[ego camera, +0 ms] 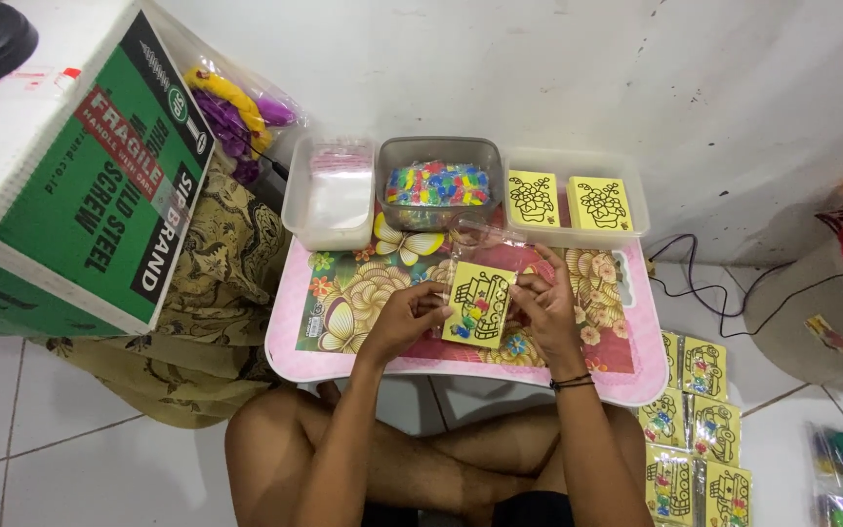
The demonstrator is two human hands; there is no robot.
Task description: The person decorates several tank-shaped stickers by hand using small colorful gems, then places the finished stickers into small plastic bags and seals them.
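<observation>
Both my hands hold a small yellow card point(480, 304) with a black line drawing, inside a clear plastic sleeve point(473, 237) that sticks up behind it. My left hand point(410, 314) pinches the card's left edge. My right hand point(545, 304) grips its right edge. A few small coloured pieces lie against the lower part of the card. The card hovers just above a pink lap tray point(343, 366) with a flower pattern, which rests over my crossed legs.
Three clear tubs line the tray's far edge: one with plastic bags point(330, 191), one with coloured pieces point(438, 182), one with yellow cards point(570, 200). Packed yellow cards point(697, 429) lie on the floor at right. A green and white cardboard box point(80, 176) stands at left.
</observation>
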